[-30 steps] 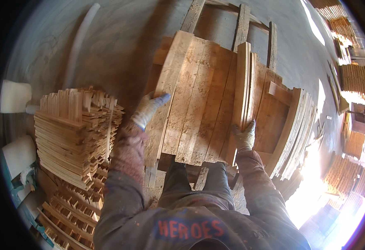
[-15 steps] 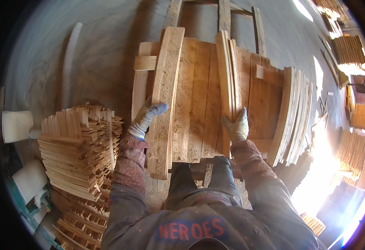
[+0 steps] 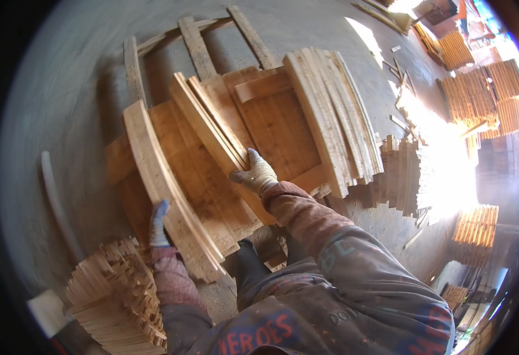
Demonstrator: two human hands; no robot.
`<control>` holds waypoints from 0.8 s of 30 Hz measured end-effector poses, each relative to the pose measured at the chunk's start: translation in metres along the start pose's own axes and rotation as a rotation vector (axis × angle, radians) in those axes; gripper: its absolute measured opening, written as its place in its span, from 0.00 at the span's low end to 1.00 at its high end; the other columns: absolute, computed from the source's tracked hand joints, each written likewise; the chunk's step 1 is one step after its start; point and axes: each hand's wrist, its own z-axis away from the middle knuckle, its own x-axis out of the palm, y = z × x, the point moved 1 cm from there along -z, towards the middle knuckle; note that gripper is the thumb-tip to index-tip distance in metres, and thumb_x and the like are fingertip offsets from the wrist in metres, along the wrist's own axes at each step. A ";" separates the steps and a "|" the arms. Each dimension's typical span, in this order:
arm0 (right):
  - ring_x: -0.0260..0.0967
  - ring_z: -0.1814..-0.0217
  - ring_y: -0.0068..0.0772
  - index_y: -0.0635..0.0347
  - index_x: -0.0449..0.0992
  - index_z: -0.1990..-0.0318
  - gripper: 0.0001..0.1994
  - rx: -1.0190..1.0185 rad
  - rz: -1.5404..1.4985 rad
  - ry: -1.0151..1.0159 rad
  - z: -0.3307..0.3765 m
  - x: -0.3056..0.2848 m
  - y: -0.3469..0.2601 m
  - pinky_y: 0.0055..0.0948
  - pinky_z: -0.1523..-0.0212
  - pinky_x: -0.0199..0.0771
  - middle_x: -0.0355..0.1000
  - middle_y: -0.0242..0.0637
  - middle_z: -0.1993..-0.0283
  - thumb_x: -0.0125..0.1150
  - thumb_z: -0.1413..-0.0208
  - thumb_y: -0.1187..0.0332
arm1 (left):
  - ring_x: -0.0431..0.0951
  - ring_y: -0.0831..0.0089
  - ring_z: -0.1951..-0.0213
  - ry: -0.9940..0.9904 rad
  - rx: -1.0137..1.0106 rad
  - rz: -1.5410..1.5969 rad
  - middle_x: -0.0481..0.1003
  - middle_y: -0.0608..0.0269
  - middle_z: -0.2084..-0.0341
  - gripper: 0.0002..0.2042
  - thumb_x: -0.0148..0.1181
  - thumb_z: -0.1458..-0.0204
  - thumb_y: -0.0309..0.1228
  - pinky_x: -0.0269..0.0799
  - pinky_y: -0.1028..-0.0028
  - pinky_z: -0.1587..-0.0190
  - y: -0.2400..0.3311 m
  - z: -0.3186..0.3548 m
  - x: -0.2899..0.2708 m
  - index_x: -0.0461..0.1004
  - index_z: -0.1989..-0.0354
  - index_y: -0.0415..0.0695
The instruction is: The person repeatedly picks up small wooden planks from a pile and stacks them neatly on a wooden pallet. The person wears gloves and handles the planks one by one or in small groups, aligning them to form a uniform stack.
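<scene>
My left hand (image 3: 160,223), in a light work glove with blue fingertips, grips the outer edge of a small stack of long wooden boards (image 3: 157,168). Its fingers are partly hidden by the boards. My right hand (image 3: 256,174), gloved likewise, is closed round the near part of a bundle of narrow wooden boards (image 3: 209,121). Both lots lie apart and roughly lengthwise over a wooden work table (image 3: 218,210). To the right of my right hand, a thicker row of boards (image 3: 321,112) stands at the table's right end.
Long wooden beams (image 3: 195,44) extend beyond the table's far side. Piled short wood pieces (image 3: 117,296) stand at the lower left, near a pale hose (image 3: 58,195). More board stacks (image 3: 472,97) and loose offcuts lie on the sunlit floor at right.
My view has swung to the right, so the table appears tilted and shifted left. The left stack now shows more of its layered edges. Both hands stay on their boards.
</scene>
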 end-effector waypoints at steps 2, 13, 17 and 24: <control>0.72 0.37 0.48 0.65 0.59 0.29 0.46 0.014 -0.264 -0.019 0.004 -0.036 0.009 0.37 0.38 0.72 0.72 0.51 0.38 0.77 0.54 0.59 | 0.74 0.71 0.46 0.018 -0.045 0.084 0.74 0.67 0.52 0.19 0.63 0.41 0.44 0.70 0.69 0.38 0.020 0.023 0.020 0.78 0.45 0.47; 0.73 0.45 0.32 0.68 0.62 0.32 0.38 -0.303 -0.483 0.371 -0.024 -0.421 0.225 0.28 0.45 0.76 0.74 0.39 0.44 0.75 0.48 0.68 | 0.79 0.72 0.52 -0.041 0.209 -0.309 0.80 0.62 0.53 0.16 0.60 0.37 0.34 0.75 0.71 0.43 -0.011 0.037 0.264 0.76 0.46 0.37; 0.74 0.54 0.30 0.59 0.67 0.37 0.34 -0.181 -0.187 0.474 -0.078 -0.465 0.327 0.28 0.49 0.78 0.76 0.37 0.55 0.76 0.51 0.64 | 0.80 0.66 0.48 0.026 0.077 -0.395 0.78 0.53 0.46 0.30 0.68 0.45 0.38 0.74 0.70 0.39 -0.037 0.002 0.394 0.69 0.37 0.36; 0.62 0.29 0.47 0.66 0.57 0.28 0.51 -0.285 -0.311 0.251 -0.128 -0.406 0.389 0.44 0.31 0.64 0.66 0.53 0.34 0.82 0.55 0.54 | 0.46 0.28 0.29 0.466 0.040 -1.178 0.44 0.27 0.27 0.60 0.70 0.60 0.62 0.39 0.30 0.32 -0.037 0.028 0.565 0.37 0.20 0.66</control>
